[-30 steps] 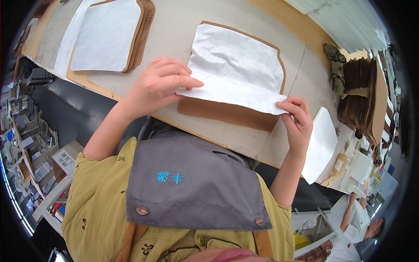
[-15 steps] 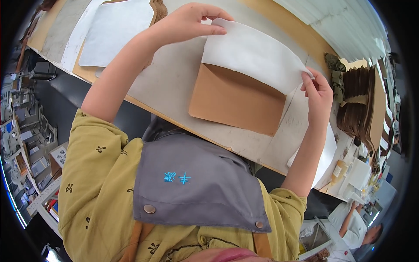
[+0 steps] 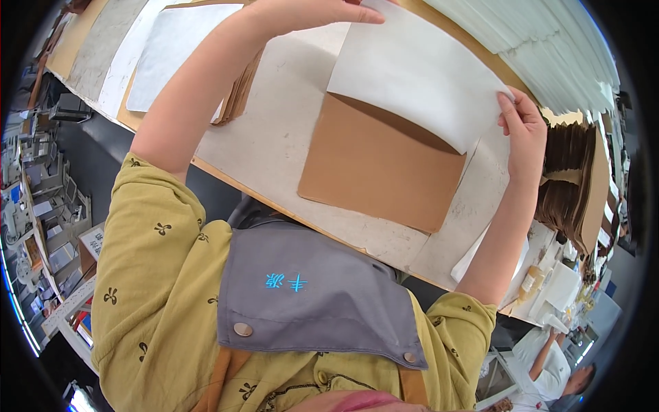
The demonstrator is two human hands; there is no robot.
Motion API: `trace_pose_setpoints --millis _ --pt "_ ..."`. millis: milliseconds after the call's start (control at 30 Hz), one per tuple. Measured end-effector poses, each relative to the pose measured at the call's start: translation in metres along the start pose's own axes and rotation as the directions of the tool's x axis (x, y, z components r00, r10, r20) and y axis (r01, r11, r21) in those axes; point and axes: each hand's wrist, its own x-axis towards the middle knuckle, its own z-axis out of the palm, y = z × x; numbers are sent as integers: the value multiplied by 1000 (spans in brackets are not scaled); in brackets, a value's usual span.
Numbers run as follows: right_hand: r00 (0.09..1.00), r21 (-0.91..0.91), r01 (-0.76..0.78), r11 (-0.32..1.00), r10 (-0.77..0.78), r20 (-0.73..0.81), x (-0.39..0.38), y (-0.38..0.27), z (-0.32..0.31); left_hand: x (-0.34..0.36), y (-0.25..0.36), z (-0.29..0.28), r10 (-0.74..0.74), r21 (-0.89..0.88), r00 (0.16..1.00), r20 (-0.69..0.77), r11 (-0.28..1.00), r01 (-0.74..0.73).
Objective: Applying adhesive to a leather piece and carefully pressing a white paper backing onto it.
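My left hand, partly at the upper frame edge, pinches the left corner of a white sheet. My right hand grips that sheet's right corner between thumb and fingers. The sheet is raised and slightly curved, its near edge over a flat brown board, which lies exposed on the pale worktable. Left of these, behind my left forearm, sits a stack of brown pieces with a white sheet on top.
Pale translucent sheets lie at the upper right. A tall stack of dark brown pieces stands right, near a bottle and white sheets. A co-worker is at lower right. Cluttered racks line the left.
Both hands have carried the white sheet forward, away from me and to the right, uncovering much more of the brown board underneath. The wrinkled spread seen earlier now appears smooth and curved.
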Motion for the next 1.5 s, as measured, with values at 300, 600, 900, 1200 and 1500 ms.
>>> trace_pose_setpoints --millis 300,600,900,1200,1500 --pt "999 56 19 998 -17 -34 -41 -11 -17 -52 27 14 216 262 974 -63 946 -193" --pt "967 128 219 967 -232 103 -122 4 -17 -139 20 64 375 353 927 -17 870 -345" --pt "950 -40 301 953 -296 102 -168 40 -5 -180 -18 113 545 571 838 -3 689 -446" --pt "968 -108 233 966 -221 115 -184 49 1 -189 -34 121 597 723 800 -58 578 -379" --pt "968 -108 223 969 -207 141 -187 51 2 -192 -38 114 588 731 809 19 543 -412"
